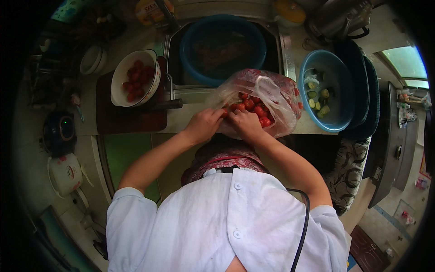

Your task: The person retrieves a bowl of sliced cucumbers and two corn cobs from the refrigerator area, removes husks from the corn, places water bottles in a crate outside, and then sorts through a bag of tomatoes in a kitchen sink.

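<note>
My left hand (205, 125) is at the left side of the opening of a clear plastic bag (284, 117). Its fingertips pinch a small red tomato (224, 112). Close beside it, my right hand (245, 123) reaches over the bag's opening with the fingers bent down. Those fingertips are hidden, so what they hold does not show. Several small red tomatoes (259, 110) fill the bag, which rests on the counter's front edge. On the left, a white enamel bowl (117, 76) contains more tomatoes (138, 76).
Under the bowl lies a dark cutting board (132, 122); a knife handle (168, 104) extends from it. A blue basin (185, 51) with water stands in the sink (175, 73). Another blue basin (340, 112) at right holds cut green pieces (312, 94). A steel kettle (334, 18) stands behind.
</note>
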Demonstrator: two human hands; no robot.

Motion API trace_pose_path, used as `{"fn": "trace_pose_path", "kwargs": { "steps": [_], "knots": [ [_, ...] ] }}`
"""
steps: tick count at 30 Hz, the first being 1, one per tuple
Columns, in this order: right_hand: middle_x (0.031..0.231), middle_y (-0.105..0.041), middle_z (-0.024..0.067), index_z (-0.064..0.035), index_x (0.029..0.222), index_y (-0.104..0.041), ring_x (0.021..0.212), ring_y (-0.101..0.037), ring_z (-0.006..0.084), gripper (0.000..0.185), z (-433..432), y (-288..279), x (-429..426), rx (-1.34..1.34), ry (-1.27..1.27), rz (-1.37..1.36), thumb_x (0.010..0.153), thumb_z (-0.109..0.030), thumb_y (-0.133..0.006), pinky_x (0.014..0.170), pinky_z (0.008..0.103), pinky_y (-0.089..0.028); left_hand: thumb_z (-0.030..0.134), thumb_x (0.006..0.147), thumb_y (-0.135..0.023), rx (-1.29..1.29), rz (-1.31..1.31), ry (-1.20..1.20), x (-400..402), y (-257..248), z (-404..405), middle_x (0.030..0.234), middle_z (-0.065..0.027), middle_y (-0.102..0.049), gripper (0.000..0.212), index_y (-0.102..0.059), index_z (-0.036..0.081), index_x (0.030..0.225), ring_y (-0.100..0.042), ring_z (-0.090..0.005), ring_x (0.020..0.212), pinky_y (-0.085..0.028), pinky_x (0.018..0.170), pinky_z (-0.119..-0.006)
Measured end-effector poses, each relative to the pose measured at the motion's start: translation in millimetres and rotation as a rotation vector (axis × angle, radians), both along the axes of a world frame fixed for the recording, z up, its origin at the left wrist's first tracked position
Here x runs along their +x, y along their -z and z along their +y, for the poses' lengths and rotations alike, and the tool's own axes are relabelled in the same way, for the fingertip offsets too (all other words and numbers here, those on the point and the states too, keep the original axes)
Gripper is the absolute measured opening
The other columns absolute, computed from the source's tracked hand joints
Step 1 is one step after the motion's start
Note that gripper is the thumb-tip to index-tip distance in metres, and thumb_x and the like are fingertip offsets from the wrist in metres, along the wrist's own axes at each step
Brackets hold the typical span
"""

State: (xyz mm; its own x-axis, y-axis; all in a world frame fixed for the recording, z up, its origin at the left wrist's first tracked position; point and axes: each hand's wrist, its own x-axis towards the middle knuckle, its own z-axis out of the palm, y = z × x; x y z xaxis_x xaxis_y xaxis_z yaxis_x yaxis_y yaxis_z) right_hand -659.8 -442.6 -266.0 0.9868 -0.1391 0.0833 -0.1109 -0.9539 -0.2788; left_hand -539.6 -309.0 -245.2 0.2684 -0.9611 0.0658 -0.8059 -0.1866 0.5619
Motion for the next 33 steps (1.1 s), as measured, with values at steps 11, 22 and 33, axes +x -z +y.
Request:
{"fn": "trace_pose_path", "kwargs": {
  "steps": [11, 22, 33],
  "knots": [
    [0.073, -0.056, 0.0069, -0.0114, 0.085, -0.053, 0.062, -0.060, 0.0224, 0.014, -1.7, 1.0, -1.3, 0.003, 0.098, 0.036, 0.072, -0.014, -0.055, 0.048, 0.0348, -0.047, 0.014, 0.076, -0.054, 0.234, -0.144, -0.053, -2.7, 25.4, -20.2, 0.082, -0.0118, -0.058, 0.023, -0.052, 0.010, 0.099, -0.056, -0.0306, 0.077, -0.046, 0.064, -0.041],
    [0.085, -0.061, 0.0087, -0.0040, 0.109, -0.052, 0.059, -0.059, 0.0140, 0.032, -45.1, -66.6, -12.3, 1.931, 0.622, 0.019, 0.081, -0.017, -0.061, 0.052, 0.0235, -0.051, 0.011, 0.090, -0.041, -0.140, 1.962, -0.401, -3.4, -12.0, -36.9, 0.109, -0.0044, -0.053, 0.028, -0.046, 0.012, 0.117, -0.055, -0.0160, 0.095, -0.047, 0.079, -0.028],
    [0.083, -0.059, 0.0061, -0.0054, 0.117, -0.049, 0.055, -0.054, 0.0094, 0.039, -36.4, -71.1, -6.2, 1.588, 0.473, 0.098, 0.081, -0.012, -0.060, 0.047, 0.0188, -0.045, 0.028, 0.088, -0.051, -0.025, 1.829, -0.216, -9.5, 1.7, -48.1, 0.099, -0.0018, -0.057, 0.027, -0.052, 0.010, 0.108, -0.055, -0.0116, 0.087, -0.047, 0.076, -0.026]
  ]
}}
